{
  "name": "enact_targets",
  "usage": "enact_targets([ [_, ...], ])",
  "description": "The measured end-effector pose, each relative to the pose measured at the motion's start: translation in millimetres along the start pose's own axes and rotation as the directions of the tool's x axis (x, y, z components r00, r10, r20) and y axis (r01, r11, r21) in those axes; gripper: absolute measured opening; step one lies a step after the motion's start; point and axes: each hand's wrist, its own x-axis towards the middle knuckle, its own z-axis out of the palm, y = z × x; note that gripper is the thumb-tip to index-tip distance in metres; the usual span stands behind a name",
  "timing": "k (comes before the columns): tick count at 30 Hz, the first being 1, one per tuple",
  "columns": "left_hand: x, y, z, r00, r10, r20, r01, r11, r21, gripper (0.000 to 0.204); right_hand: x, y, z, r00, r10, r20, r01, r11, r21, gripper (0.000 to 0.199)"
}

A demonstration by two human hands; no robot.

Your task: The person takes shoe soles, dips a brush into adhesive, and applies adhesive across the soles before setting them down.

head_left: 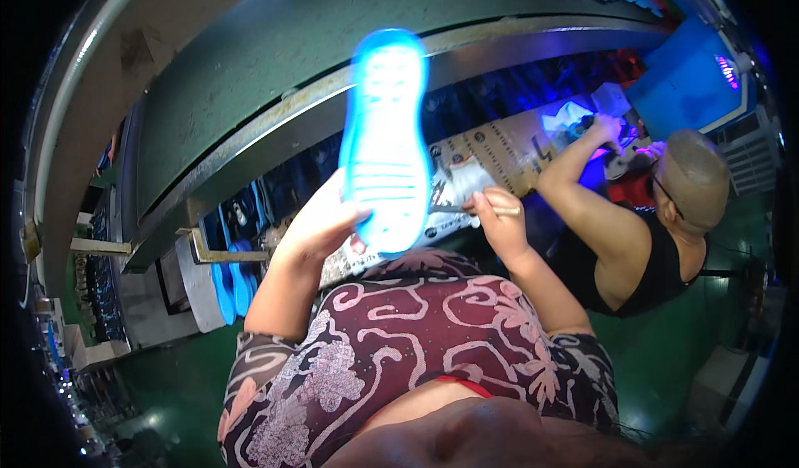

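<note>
Left hand (pixel 320 222) gripped a shoe sole (pixel 387 139), fingers curled round its lower edge, thumb side against the heel end. Sole was held up in front of the person, long axis near upright, tread face toward the camera, glowing bright blue-white under violet light. It hung above the bench (pixel 491 147), clear of everything on it. Right hand (pixel 498 214) was closed on a thin brush (pixel 466 209), the stick running left from the fingers with its tip just right of the sole's lower edge; whether tip touched the sole could not be told. Bench was covered with printed paper sheets, partly hidden behind sole and hands. Person wore a dark red patterned top (pixel 416 343) filling the lower middle of the view. A co-worker (pixel 649 235) in a black sleeveless top sat at the right, one hand (pixel 606 126) up on the bench near a white cloth-like thing (pixel 566 118), too blurred to name. A blue box (pixel 687 81) with a small lit strip stood at upper right behind the co-worker. More blue soles (pixel 233 281) stood on edge in a rack at the left, below the grey machine housing (pixel 275 85) that arched over the bench. Floor (pixel 682 343) was green.
</note>
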Motion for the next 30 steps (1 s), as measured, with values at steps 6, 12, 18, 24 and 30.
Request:
enact_targets([
  [6, 205.8, 31.8, -3.9, 0.994, -0.039, 0.101, 0.098, 0.715, -0.693, 0.049, -14.8, 8.9, 13.7, 0.989, 0.115, -0.098, -0.100, 0.985, 0.141, 0.026],
  [12, 182.0, 2.1, 8.0, 0.995, 0.086, 0.048, -0.045, 0.833, -0.552, 0.049, -23.5, 26.7, 26.7, 0.967, 0.253, -0.029, -0.243, 0.951, 0.191, 0.028],
  [18, -16.7, -123.8, -125.2, 0.878, -0.092, -0.469, -0.024, 0.971, -0.237, 0.027, -10.2, 31.6, 31.2, 0.913, 0.400, 0.078, -0.407, 0.893, 0.192, 0.034],
  [24, -276.1, -234.5, -245.7, -0.086, -0.299, -0.950, -0.248, 0.930, -0.271, 0.035, 2.7, 27.0, 86.3, 0.917, 0.377, 0.132, -0.399, 0.879, 0.261, 0.035],
  [30, -397.5, -264.7, -355.5, -0.406, -0.529, -0.746, -0.499, 0.812, -0.304, 0.048, -6.5, -22.1, 162.1, 0.885, 0.415, 0.212, -0.466, 0.785, 0.407, 0.033],
])
